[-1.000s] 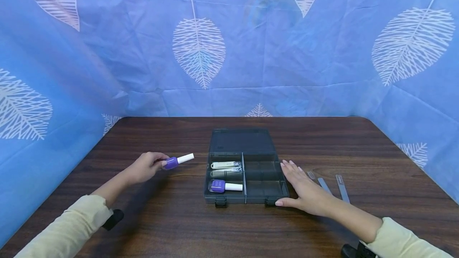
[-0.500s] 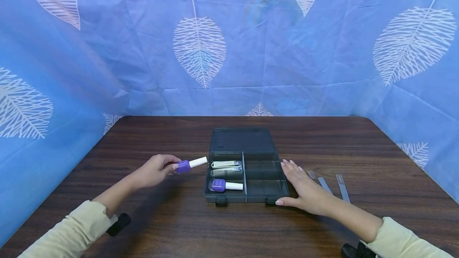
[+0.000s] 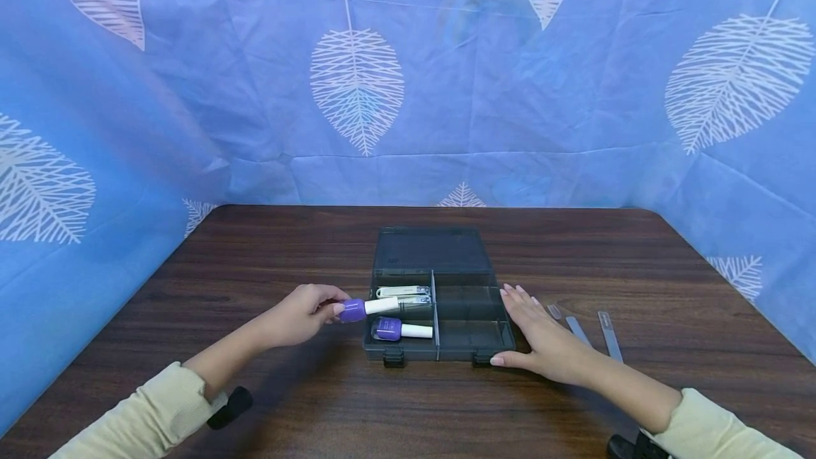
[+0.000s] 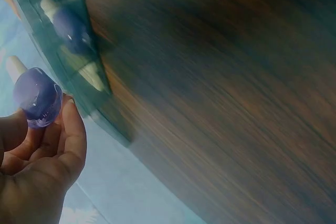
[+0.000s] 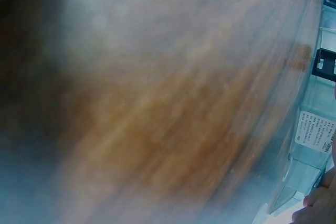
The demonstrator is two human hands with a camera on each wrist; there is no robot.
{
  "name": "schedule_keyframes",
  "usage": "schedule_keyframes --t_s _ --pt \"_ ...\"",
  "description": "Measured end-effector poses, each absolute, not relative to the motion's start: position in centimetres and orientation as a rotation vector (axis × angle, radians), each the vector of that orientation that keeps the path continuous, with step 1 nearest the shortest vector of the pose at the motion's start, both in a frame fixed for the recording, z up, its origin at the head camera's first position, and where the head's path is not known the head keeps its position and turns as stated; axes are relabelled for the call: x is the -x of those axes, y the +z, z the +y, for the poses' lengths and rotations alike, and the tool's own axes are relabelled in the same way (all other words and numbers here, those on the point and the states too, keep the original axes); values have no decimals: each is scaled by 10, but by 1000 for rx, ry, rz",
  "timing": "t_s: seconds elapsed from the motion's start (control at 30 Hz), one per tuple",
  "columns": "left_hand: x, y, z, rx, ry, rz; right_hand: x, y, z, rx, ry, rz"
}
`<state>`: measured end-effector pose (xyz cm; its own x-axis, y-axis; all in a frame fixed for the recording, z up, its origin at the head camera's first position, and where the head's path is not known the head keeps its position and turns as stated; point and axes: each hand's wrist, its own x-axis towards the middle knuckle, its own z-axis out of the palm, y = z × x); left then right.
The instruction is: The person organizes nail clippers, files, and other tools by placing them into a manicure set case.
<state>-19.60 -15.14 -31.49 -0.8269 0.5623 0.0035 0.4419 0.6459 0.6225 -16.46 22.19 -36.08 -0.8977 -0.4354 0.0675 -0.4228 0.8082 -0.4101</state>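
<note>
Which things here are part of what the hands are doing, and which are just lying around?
In use: polish bottle held by left hand; organizer box steadied by right hand.

Lying about: second polish bottle and nail clippers in the box; nail files on the table.

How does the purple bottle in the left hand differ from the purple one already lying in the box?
The held polish bottle is off the surface, pinched by the left hand at the box's left wall; the boxed polish bottle lies flat in the front-left compartment, untouched. The held one's cap tilts slightly upward; the boxed one's cap lies level. Both have a purple body and a white cap pointing right.
</note>
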Motion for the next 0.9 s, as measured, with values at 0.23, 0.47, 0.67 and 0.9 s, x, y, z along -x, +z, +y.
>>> schedule_keyframes --t_s 0.23,0.47,0.67,0.9 --pt "190 -313 -138 -918 925 2658 165 -362 222 696 -674 2958" --pt "187 -312 -125 -983 865 2642 165 -363 223 694 -678 2956" --pt "186 -313 -114 -1035 822 2661 165 -364 223 700 -682 2959" --pt "185 -317 -100 -1023 721 2672 166 -364 222 706 -683 2957"
